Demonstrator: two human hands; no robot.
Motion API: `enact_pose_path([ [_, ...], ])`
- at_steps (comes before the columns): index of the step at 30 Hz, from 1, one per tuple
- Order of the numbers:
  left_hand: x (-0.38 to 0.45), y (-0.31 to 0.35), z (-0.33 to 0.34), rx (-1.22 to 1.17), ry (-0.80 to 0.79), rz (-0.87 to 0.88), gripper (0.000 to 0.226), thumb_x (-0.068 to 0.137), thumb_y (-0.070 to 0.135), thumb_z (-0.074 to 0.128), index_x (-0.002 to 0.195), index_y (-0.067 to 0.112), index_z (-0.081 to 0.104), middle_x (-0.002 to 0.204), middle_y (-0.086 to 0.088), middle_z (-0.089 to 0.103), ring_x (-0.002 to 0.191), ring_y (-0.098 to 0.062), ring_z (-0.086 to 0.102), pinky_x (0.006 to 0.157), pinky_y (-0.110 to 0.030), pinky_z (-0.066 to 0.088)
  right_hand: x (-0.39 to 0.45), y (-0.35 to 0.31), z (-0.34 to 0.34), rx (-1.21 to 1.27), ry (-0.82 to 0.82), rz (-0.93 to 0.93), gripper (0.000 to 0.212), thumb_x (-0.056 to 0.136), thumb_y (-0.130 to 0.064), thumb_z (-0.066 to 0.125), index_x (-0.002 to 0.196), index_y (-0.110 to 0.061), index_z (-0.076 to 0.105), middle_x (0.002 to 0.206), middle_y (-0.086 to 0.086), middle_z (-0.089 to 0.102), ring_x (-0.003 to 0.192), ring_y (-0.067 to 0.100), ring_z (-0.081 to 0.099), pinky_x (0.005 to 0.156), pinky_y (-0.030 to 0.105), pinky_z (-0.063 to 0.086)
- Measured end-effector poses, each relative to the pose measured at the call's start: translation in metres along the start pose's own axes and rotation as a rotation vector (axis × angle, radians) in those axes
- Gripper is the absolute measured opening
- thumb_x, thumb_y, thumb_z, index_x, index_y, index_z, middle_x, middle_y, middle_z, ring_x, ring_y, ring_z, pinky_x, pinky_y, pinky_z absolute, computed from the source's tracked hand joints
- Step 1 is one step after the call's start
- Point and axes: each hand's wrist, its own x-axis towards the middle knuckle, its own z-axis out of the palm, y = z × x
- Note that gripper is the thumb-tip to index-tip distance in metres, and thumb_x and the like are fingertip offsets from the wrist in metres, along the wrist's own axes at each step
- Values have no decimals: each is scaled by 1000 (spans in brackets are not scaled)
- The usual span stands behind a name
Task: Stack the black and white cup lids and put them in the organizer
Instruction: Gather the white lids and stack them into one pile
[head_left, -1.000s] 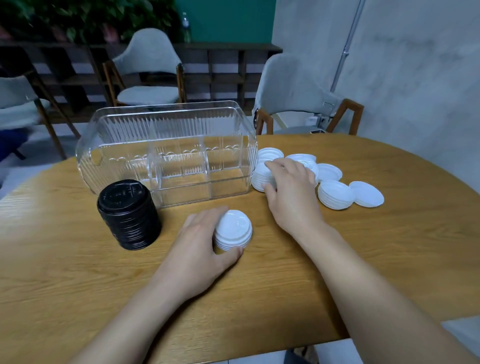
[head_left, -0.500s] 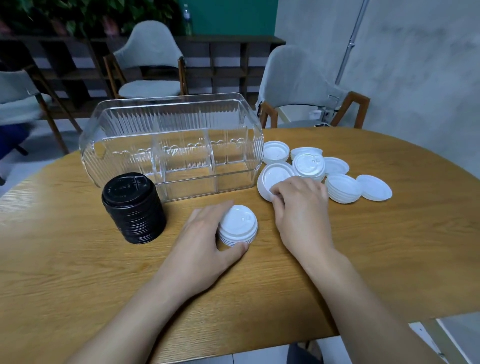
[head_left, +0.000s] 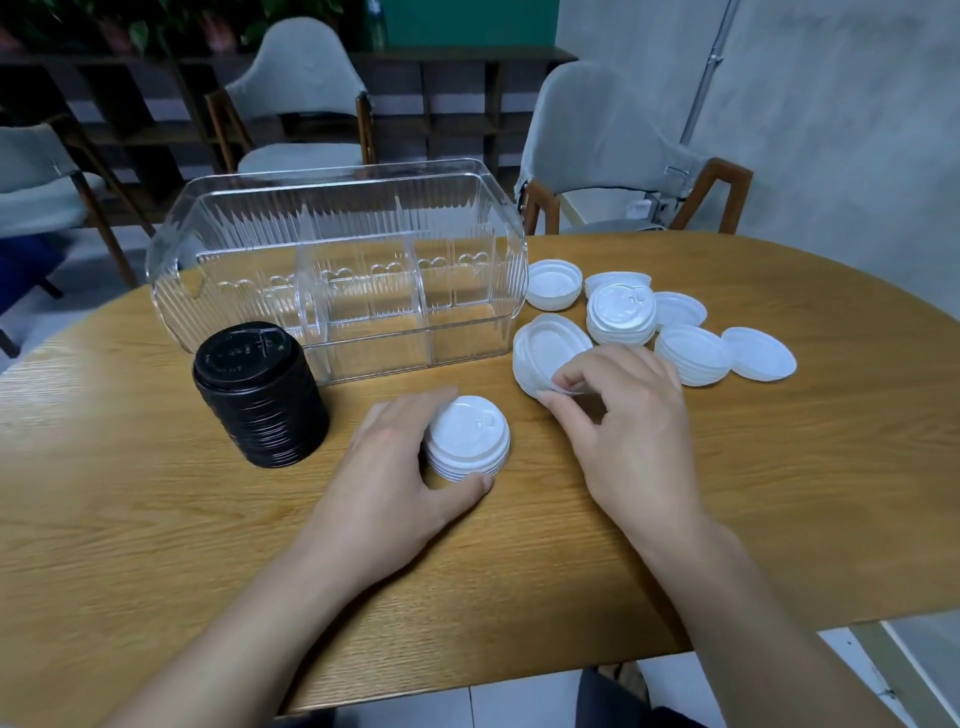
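our right hand (head_left: 631, 415) has pulled a small clump of upturned white lids (head_left: 545, 356) out of the scatter, pinching its near rim and tipping it up beside the organizer (head_left: 337, 270). our left hand (head_left: 395, 467) still cups the upright white stack (head_left: 467, 439), so we judge the clump gets flipped and added next; the organizer holds no lids yet.

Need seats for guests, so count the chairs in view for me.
3: one chair at the left edge, one behind the organizer, one at the table's far right. Others may be out of view.
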Motion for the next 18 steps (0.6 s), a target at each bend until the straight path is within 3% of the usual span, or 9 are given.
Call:
enact_pose_path([
  [5, -1, 3, -4, -23, -18, 10, 96, 81, 62, 90, 163, 38, 48, 152, 27, 54, 145, -2, 43, 126, -35, 39, 2, -18, -8, 159, -3, 92, 11, 97, -26, 84, 99, -23, 74, 93, -16, 72, 83, 5, 63, 84, 32, 48],
  [8, 0, 12, -9, -107, 31, 39, 100, 80, 58, 93, 165, 43, 43, 151, 31, 55, 147, 3, 45, 124, -29, 38, 2, -34, -16, 440, -63, 274, 12, 99, -22, 82, 104, -30, 75, 97, -17, 78, 90, 5, 74, 80, 23, 55],
  [11, 1, 20, -16, -229, 89, 73, 110, 81, 42, 98, 171, 41, 34, 152, 27, 59, 149, -2, 51, 121, -24, 39, 4, -45, -20, 821, -121, 473, 21, 101, -12, 78, 116, -25, 73, 94, -2, 84, 90, 11, 79, 85, 22, 59],
  [16, 1, 19, -15, -336, 113, 137, 103, 85, 28, 99, 170, 35, 41, 152, 19, 61, 142, -12, 61, 119, -36, 50, 0, -45, -8, 1016, -292, 633, 20, 105, -13, 72, 125, -17, 74, 105, 13, 85, 101, 30, 81, 103, 52, 62],
  [18, 1, 16, -17, -306, 115, 157, 94, 85, 30, 98, 165, 33, 50, 151, 17, 61, 142, -12, 60, 119, -36, 50, -1, -46, -6, 1059, -310, 685, 20, 107, -13, 69, 126, -15, 74, 109, 13, 84, 104, 30, 80, 106, 55, 60],
])
